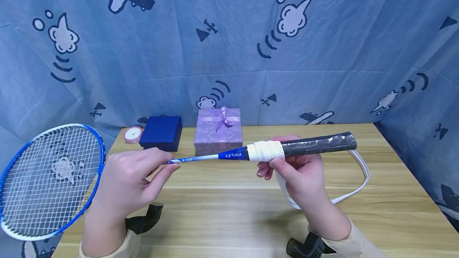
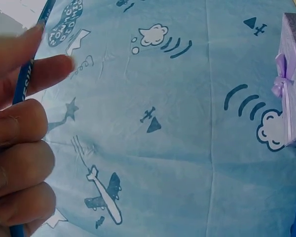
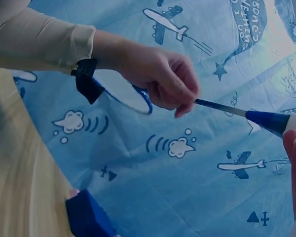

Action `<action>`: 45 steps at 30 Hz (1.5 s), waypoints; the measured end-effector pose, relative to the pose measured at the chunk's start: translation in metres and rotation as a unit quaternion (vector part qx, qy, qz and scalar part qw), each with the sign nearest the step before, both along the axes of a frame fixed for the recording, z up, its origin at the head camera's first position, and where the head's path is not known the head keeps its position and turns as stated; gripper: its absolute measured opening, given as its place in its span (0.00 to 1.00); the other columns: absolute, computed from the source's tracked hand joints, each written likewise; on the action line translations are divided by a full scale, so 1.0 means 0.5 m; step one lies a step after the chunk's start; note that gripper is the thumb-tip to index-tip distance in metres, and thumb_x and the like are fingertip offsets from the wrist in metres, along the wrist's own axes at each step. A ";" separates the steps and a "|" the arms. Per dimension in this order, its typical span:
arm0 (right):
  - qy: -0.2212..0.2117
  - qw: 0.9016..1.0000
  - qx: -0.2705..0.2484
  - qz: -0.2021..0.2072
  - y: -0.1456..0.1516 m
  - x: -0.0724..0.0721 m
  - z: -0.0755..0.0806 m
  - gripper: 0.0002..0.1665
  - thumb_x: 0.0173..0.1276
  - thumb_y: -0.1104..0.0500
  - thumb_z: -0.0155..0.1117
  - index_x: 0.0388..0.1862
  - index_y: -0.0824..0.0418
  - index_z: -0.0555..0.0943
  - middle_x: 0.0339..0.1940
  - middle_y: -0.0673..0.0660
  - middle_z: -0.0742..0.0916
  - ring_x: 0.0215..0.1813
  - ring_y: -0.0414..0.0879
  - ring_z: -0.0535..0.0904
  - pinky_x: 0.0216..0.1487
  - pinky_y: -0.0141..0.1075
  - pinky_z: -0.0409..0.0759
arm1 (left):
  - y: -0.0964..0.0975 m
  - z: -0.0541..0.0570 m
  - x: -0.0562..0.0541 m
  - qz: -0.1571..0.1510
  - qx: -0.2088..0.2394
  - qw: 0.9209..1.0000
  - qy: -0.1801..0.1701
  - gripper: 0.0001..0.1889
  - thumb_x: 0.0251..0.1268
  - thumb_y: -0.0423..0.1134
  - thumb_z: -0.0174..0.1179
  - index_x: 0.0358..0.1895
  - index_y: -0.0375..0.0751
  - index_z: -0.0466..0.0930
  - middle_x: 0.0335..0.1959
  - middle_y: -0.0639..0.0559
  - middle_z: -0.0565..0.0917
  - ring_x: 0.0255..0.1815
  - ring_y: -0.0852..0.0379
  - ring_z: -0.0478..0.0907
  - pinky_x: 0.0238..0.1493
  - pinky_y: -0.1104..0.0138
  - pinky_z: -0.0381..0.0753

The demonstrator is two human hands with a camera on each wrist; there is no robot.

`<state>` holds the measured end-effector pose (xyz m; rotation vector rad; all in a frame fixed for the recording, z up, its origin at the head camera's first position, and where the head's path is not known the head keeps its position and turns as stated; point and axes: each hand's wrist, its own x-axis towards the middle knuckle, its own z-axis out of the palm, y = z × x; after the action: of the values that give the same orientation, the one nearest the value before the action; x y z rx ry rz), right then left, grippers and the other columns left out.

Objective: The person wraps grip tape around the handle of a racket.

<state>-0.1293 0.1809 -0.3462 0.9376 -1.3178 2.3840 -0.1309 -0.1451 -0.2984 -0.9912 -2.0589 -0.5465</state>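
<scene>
A blue and white badminton racket is held sideways above the table, its strung head at the left. My left hand pinches the thin shaft between thumb and fingers; the left wrist view shows the other fingers curled. White grip tape is wound round the upper part of the handle, over which the black grip is still bare toward the butt. My right hand holds the handle at the wrapped part, thumb on the tape's edge. A loose white strip loops below the handle and passes behind the right wrist.
On the wooden table, a dark blue box and a purple gift box with a bow stand at the back. A pink ribbon roll lies left of them. A blue patterned curtain hangs behind.
</scene>
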 end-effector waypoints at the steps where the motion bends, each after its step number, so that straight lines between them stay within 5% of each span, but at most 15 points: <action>1: -0.003 1.000 -0.006 -0.005 -0.001 0.000 0.000 0.17 0.68 0.81 0.59 0.55 0.76 0.79 0.35 0.65 0.91 0.30 0.51 0.90 0.28 0.37 0.86 | 0.001 0.000 0.001 0.005 -0.001 1.000 -0.002 0.20 0.80 0.54 0.54 0.33 0.47 0.85 0.19 0.65 0.73 0.16 0.72 0.59 0.17 0.79 0.56; 6: -0.010 0.999 -0.024 -0.021 -0.005 0.000 -0.001 0.15 0.69 0.82 0.54 0.50 0.73 0.79 0.32 0.65 0.91 0.28 0.51 0.90 0.28 0.37 0.87 | 0.006 0.004 0.002 0.017 0.005 0.999 0.031 0.18 0.80 0.51 0.57 0.37 0.45 0.89 0.21 0.61 0.79 0.17 0.67 0.63 0.18 0.76 0.60; 13: -0.001 0.999 -0.037 0.014 -0.003 -0.004 -0.001 0.14 0.72 0.80 0.55 0.53 0.74 0.77 0.37 0.69 0.91 0.32 0.55 0.91 0.32 0.39 0.88 | 0.018 0.014 -0.001 -0.004 0.035 0.994 0.107 0.15 0.77 0.45 0.61 0.34 0.41 0.92 0.22 0.55 0.84 0.18 0.59 0.71 0.19 0.69 0.65; 20: -0.004 1.000 0.002 0.008 0.003 -0.002 0.005 0.23 0.68 0.83 0.57 0.61 0.76 0.74 0.36 0.65 0.91 0.31 0.52 0.91 0.31 0.40 0.88 | 0.012 0.013 0.000 -0.002 0.029 0.996 0.087 0.16 0.79 0.45 0.59 0.35 0.41 0.91 0.22 0.55 0.83 0.18 0.60 0.71 0.20 0.68 0.68; 31: 0.013 0.999 -0.026 0.027 0.001 -0.006 0.005 0.13 0.67 0.80 0.63 0.48 0.72 0.78 0.34 0.67 0.91 0.32 0.53 0.91 0.32 0.43 0.89 | 0.008 0.011 0.001 0.002 0.025 0.997 0.066 0.17 0.79 0.47 0.58 0.36 0.41 0.90 0.24 0.55 0.84 0.20 0.61 0.73 0.22 0.68 0.70; 38: -0.029 0.999 0.001 -0.042 -0.001 0.002 0.006 0.11 0.66 0.80 0.65 0.41 0.68 0.80 0.30 0.65 0.91 0.25 0.51 0.89 0.23 0.38 0.85 | 0.009 0.010 0.002 0.019 0.029 0.997 0.073 0.18 0.78 0.50 0.59 0.34 0.42 0.90 0.19 0.57 0.78 0.16 0.64 0.62 0.19 0.72 0.60; 45: -0.032 0.999 0.025 -0.010 0.000 0.002 0.006 0.17 0.67 0.80 0.62 0.54 0.72 0.79 0.32 0.63 0.91 0.26 0.50 0.89 0.26 0.38 0.86 | 0.004 0.007 0.002 0.025 0.012 0.997 0.072 0.18 0.78 0.51 0.59 0.34 0.45 0.91 0.16 0.60 0.71 0.15 0.66 0.56 0.18 0.74 0.55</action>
<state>-0.1284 0.1810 -0.3432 0.8641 -1.4093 2.3949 -0.1298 -0.1430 -0.2949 -0.9354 -1.9388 -0.4603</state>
